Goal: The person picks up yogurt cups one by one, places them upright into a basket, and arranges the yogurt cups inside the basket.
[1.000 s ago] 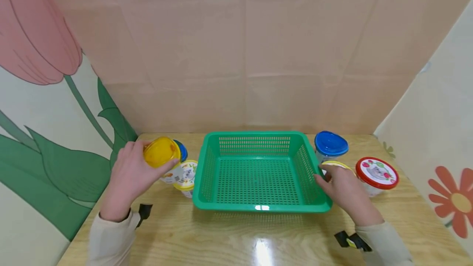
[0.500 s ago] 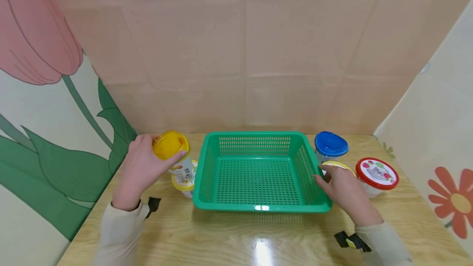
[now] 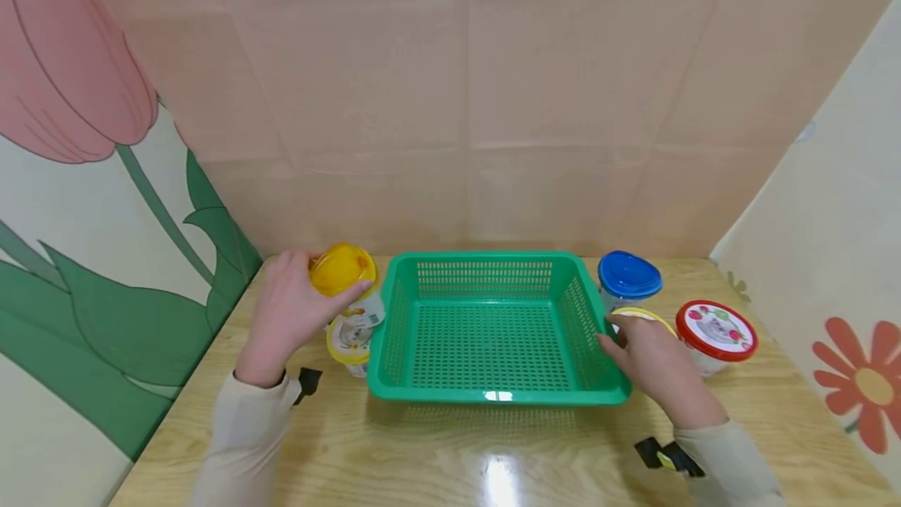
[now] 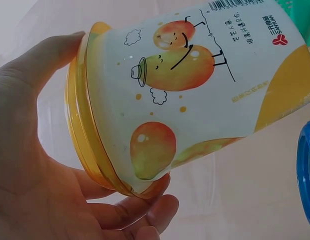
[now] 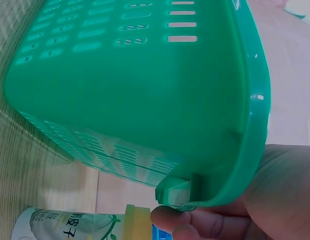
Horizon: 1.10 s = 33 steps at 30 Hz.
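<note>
My left hand (image 3: 285,311) grips a white yogurt tub (image 4: 180,95) just below its yellow lid (image 3: 342,268). The left wrist view shows mango drawings on its side. In the head view the tub is left of the green basket (image 3: 500,395), its base overlapping the left rim. Beneath it sits a white-lidded tub (image 3: 349,341) with a yellow rim. At the basket's right side my right hand (image 3: 655,358) holds the rim. Fingers (image 5: 210,223) curl beneath this rim in the right wrist view.
Right of the basket stand a blue-lidded tub (image 3: 629,275), a yellow-rimmed tub (image 3: 646,314) partly behind my right hand, and a red-lidded tub (image 3: 717,330). A blue lid (image 4: 307,170) shows at the left wrist view's edge. A paper-covered wall (image 3: 464,100) rises behind the table (image 3: 394,460).
My left hand has carried the yellow-lidded yogurt tub rightward to the basket's left rim. The blue lid behind it is now hidden in the head view. My right hand stays on the basket.
</note>
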Available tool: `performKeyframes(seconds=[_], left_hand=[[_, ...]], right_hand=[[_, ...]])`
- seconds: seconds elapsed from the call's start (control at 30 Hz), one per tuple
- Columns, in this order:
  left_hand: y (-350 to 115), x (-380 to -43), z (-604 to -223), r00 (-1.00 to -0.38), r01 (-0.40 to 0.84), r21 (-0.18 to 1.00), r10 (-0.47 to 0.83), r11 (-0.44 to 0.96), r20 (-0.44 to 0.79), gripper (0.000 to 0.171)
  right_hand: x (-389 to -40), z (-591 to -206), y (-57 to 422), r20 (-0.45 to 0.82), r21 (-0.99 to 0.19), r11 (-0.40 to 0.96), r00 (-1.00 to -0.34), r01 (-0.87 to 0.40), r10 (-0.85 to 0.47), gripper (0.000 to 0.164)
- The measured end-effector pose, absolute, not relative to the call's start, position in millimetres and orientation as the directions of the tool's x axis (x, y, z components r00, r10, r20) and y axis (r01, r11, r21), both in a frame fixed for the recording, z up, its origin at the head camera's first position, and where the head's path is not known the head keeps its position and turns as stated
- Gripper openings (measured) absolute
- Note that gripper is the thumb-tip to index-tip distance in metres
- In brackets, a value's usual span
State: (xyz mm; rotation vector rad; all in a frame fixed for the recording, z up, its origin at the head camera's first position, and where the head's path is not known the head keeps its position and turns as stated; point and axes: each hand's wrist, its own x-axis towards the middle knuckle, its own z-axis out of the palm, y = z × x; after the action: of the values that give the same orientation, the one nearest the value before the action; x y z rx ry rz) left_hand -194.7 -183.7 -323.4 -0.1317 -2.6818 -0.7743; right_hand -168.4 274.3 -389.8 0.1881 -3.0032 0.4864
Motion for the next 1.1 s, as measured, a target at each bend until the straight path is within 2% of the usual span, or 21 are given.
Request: performKeyframes(seconds=[0.77,1.1], left_hand=[[-168,-211,-324,-0.961,0.181,0.547,0.029,0.817,0.275,0.096],[-161,-219,-328,-0.96,0.207,0.544,0.06,0.813,0.275,0.095]], right_hand=[[-171,-387,274,0.047,-0.317,0.943,-0.995,-0.101,-0.091,0.046],[-169,-389,272,0.084,-0.307,0.945,-0.992,-0.115,-0.094,0.044]])
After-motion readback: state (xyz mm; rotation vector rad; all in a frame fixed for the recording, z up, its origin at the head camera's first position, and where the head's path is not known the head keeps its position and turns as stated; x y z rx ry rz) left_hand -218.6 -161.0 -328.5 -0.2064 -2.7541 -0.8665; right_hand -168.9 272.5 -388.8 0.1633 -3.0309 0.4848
